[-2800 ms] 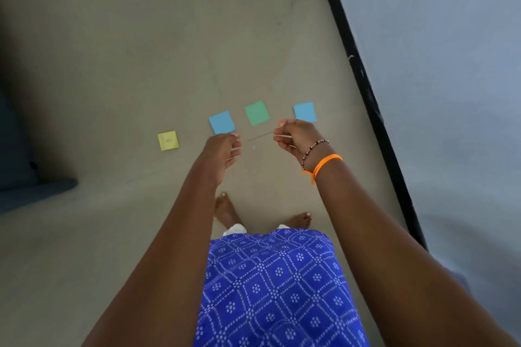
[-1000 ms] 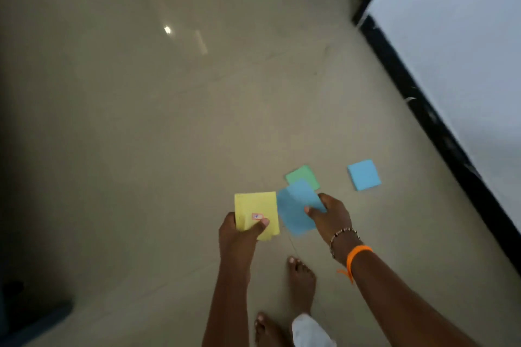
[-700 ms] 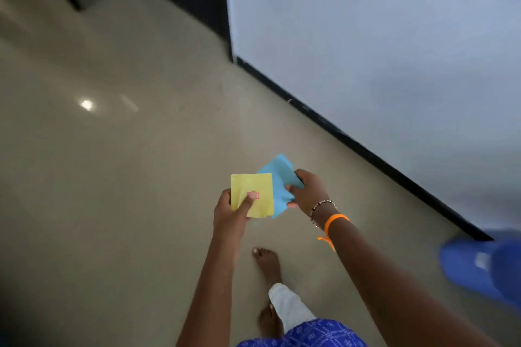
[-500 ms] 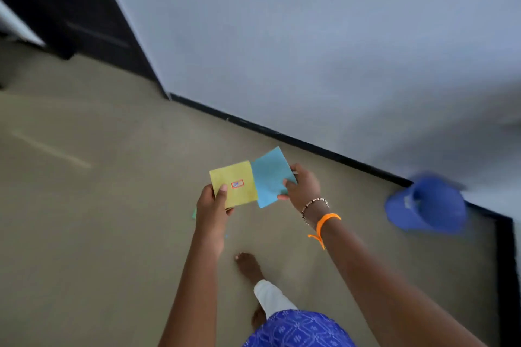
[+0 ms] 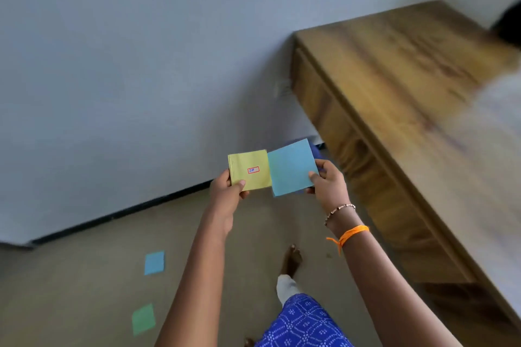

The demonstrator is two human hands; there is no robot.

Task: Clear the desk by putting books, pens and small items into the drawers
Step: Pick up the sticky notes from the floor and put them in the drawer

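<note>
Yellow pad (image 5: 249, 169): square, small red-bordered label, pinched by left hand (image 5: 227, 191) at chest height.
Blue pad (image 5: 290, 167): plain, edge-to-edge alongside, gripped by right hand (image 5: 327, 183).
Wooden desk (image 5: 394, 93): right, blurred.
Floor: blue square (image 5: 154, 262), green square (image 5: 143, 319).

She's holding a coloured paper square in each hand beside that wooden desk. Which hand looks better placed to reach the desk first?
Probably the right hand: it grips the blue paper square on the side nearest the brown wooden desk. The left hand, gripping the yellow paper square, sits farther from it.
</note>
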